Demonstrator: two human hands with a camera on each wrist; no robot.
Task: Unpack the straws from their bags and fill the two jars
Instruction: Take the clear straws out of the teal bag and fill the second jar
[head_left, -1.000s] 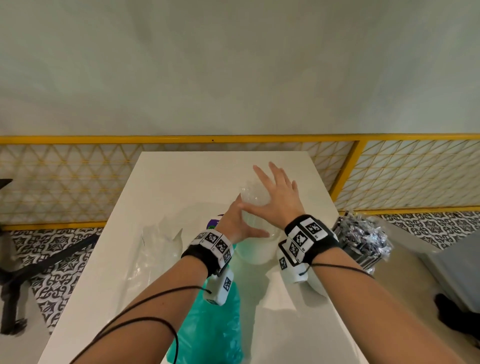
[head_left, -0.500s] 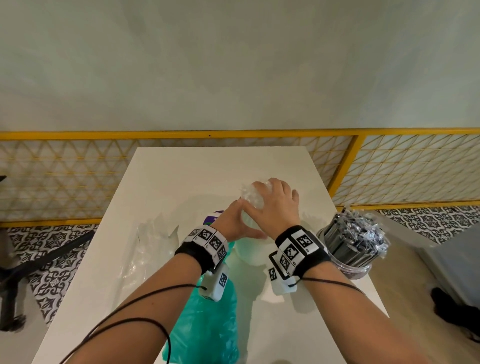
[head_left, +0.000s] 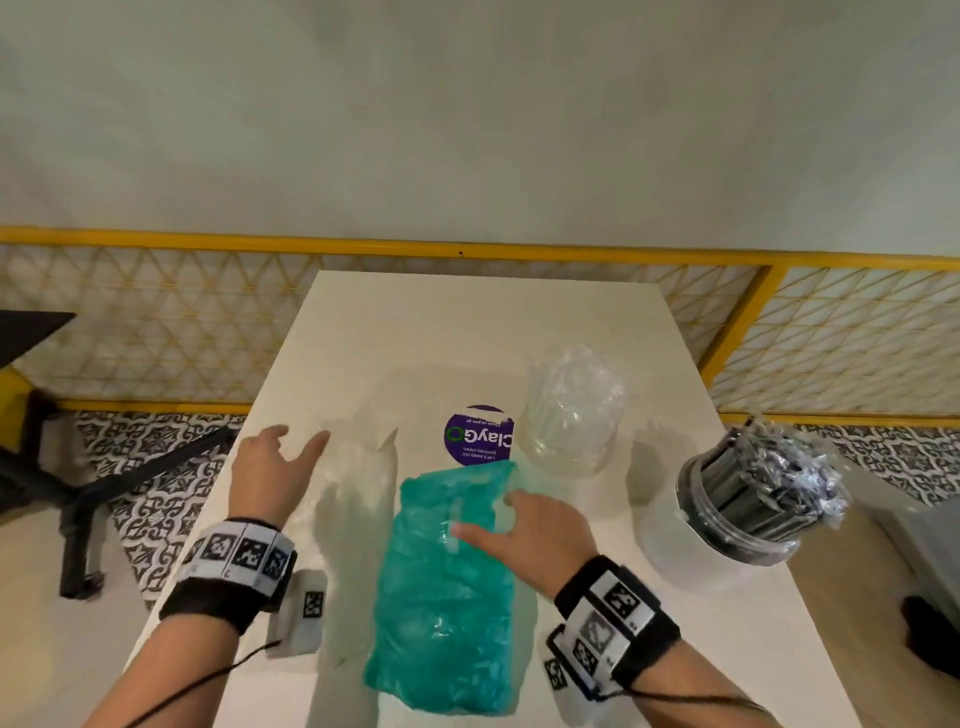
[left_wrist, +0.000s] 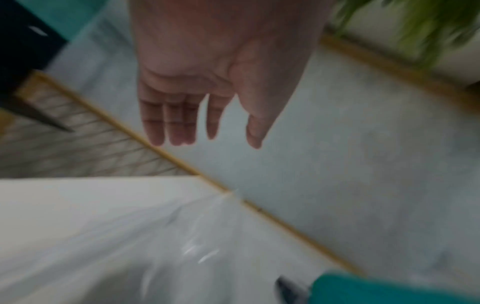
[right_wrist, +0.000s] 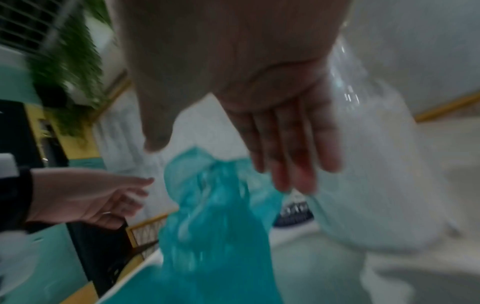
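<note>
A clear jar (head_left: 571, 415) packed with clear-wrapped straws stands at the table's middle right, also seen in the right wrist view (right_wrist: 376, 164). A second jar (head_left: 753, 499) full of dark, foil-wrapped straws stands at the right edge. A teal bag (head_left: 441, 597) lies in the middle near me. My right hand (head_left: 493, 519) hovers open over its far end, fingers straight (right_wrist: 285, 164), holding nothing; contact with the bag (right_wrist: 213, 216) is unclear. My left hand (head_left: 293, 441) is open above a flat clear bag (head_left: 358, 467) at the left, palm empty (left_wrist: 202, 123).
A round purple label (head_left: 478, 434) lies on the white table (head_left: 467, 322) between the teal bag and the clear jar. A yellow mesh railing (head_left: 467, 244) runs behind the table. A dark chair base (head_left: 67, 467) stands on the patterned floor at the left.
Both hands have come off the clear jar. The left hand has moved left over the clear bag, and the right hand has drawn back to the teal bag.
</note>
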